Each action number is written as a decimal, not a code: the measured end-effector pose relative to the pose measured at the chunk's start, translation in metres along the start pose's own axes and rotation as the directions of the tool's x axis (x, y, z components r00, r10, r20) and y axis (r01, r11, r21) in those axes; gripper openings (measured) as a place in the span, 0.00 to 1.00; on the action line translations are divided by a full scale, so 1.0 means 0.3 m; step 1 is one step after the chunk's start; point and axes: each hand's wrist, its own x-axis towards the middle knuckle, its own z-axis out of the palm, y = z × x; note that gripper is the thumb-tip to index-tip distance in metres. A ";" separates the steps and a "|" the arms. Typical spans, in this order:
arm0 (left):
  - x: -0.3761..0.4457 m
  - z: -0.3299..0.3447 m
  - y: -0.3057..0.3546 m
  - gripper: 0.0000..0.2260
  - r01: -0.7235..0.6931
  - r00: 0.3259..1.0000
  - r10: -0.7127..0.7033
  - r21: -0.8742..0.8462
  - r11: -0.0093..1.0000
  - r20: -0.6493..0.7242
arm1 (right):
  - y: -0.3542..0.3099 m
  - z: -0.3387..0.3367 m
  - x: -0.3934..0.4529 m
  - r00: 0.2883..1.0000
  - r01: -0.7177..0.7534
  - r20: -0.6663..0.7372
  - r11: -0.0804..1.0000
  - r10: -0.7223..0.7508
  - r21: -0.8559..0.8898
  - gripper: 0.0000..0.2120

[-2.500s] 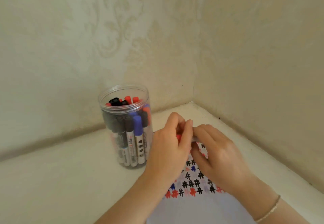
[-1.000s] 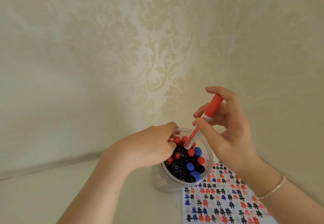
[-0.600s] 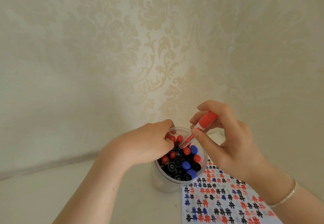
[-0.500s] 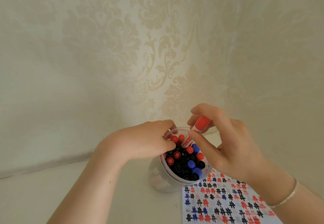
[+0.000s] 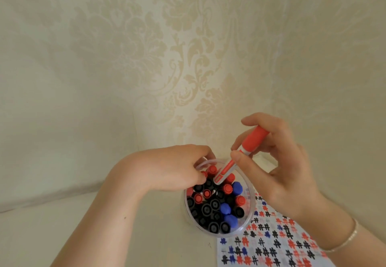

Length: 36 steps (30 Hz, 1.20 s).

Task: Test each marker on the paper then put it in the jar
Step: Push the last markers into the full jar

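A clear plastic jar (image 5: pixel 249 223) stands in the corner, packed with upright red, black and blue markers. My right hand (image 5: pixel 277 168) pinches a capped red marker (image 5: pixel 240 154) between thumb and fingers, tilted, its lower end just above the markers at the jar's far rim. My left hand (image 5: pixel 167 168) has its fingers curled into the jar's far left side among the marker tops; what they hold is hidden. The paper (image 5: pixel 271 243), covered in red, black and blue hash marks, lies right of the jar.
Patterned beige walls meet in a corner just behind the jar. The pale tabletop (image 5: pixel 62 225) stretches to the left. A thin bracelet (image 5: pixel 344 239) sits on my right wrist.
From capping the marker over the paper, both hands went to the jar. The red marker dipped towards the jar's opening, then rose a little in the last half second.
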 end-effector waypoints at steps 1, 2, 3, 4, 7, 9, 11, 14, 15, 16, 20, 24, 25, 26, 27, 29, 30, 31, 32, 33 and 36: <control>0.001 0.000 0.001 0.14 0.004 1.000 -0.004 0.017 1.000 -0.003 | 0.002 0.001 0.000 0.999 0.032 0.026 0.999 -0.031 -0.042 0.19; 0.003 0.000 0.000 0.14 0.011 1.000 -0.011 0.034 0.999 -0.010 | 0.004 0.001 -0.002 0.997 0.061 0.048 0.996 -0.057 -0.072 0.18; 0.006 -0.002 -0.001 0.14 0.022 1.000 -0.022 0.045 0.999 -0.017 | 0.008 0.003 -0.004 0.995 0.081 0.065 0.993 -0.075 -0.090 0.17; 0.010 -0.004 -0.003 0.13 0.036 0.999 -0.035 0.047 0.998 -0.024 | 0.010 0.003 -0.006 0.994 0.086 0.075 0.992 -0.079 -0.092 0.16; 0.019 -0.010 -0.008 0.08 0.058 0.998 -0.058 0.019 0.998 -0.030 | 0.019 0.004 -0.010 0.997 0.046 0.071 0.997 -0.041 -0.061 0.17; 0.017 -0.010 -0.001 0.07 0.060 0.998 -0.060 -0.028 0.998 -0.015 | 0.023 0.000 -0.012 0.997 0.038 0.064 0.998 -0.034 -0.058 0.20; 0.012 -0.005 0.010 0.11 0.069 0.998 -0.068 -0.059 0.996 0.014 | 0.022 -0.012 -0.011 0.998 0.033 0.049 0.998 -0.030 -0.045 0.21; 0.011 0.000 0.016 0.16 0.068 0.997 -0.069 0.035 0.997 0.028 | 0.018 -0.029 -0.006 0.998 0.045 0.039 0.998 -0.043 -0.048 0.21; 0.012 0.000 0.016 0.17 0.072 0.997 -0.074 0.067 0.995 0.025 | 0.019 -0.031 -0.005 0.998 0.049 0.045 0.997 -0.047 -0.053 0.21; 0.013 -0.001 0.014 0.16 0.079 0.997 -0.081 0.092 0.993 0.021 | 0.021 -0.034 -0.004 0.998 0.047 0.050 0.998 -0.045 -0.050 0.21; 0.021 -0.006 0.011 0.15 0.090 0.995 -0.092 0.073 0.993 0.024 | 0.028 -0.040 -0.002 1.000 0.000 -0.015 0.999 0.000 0.051 0.20; 0.025 -0.003 0.024 0.20 0.064 0.997 -0.065 0.021 0.998 0.047 | 0.028 -0.017 -0.002 0.997 0.016 -0.075 0.995 -0.008 0.099 0.23; 0.026 -0.001 0.027 0.19 0.059 0.997 -0.060 0.007 0.998 0.044 | 0.029 -0.012 -0.002 0.997 0.022 -0.072 0.996 -0.015 0.092 0.23; 0.028 0.001 0.027 0.18 0.058 0.998 -0.058 -0.004 0.998 0.038 | 0.030 -0.010 -0.002 0.997 0.025 -0.068 0.996 -0.019 0.086 0.23; 0.029 0.004 0.027 0.17 0.056 0.998 -0.056 -0.011 0.998 0.029 | 0.030 -0.011 -0.001 0.998 0.028 -0.065 0.996 -0.022 0.083 0.23; 0.030 0.012 0.027 0.13 0.050 0.999 -0.050 -0.020 0.999 0.008 | 0.030 -0.017 -0.001 0.998 0.022 -0.064 0.996 -0.017 0.090 0.23; 0.030 0.015 0.027 0.13 0.047 0.999 -0.047 -0.021 0.999 -0.005 | 0.031 -0.020 -0.001 0.998 0.015 -0.066 0.995 -0.009 0.098 0.23; 0.031 0.019 0.028 0.13 0.045 0.999 -0.045 -0.014 0.999 -0.021 | 0.031 -0.021 -0.002 0.998 0.009 -0.065 0.994 -0.003 0.105 0.23; 0.033 0.022 0.028 0.13 0.044 0.998 -0.044 -0.003 0.999 -0.040 | 0.032 -0.021 -0.002 0.998 0.008 -0.058 0.995 -0.002 0.104 0.22; 0.034 0.025 0.028 0.14 0.045 0.997 -0.044 0.003 0.999 -0.060 | 0.031 -0.021 -0.001 0.999 0.011 -0.045 0.995 -0.006 0.097 0.21; 0.046 0.036 0.024 0.14 0.048 0.990 -0.049 -0.015 0.999 -0.131 | 0.024 -0.023 0.008 0.998 0.056 -0.001 0.998 -0.056 0.020 0.16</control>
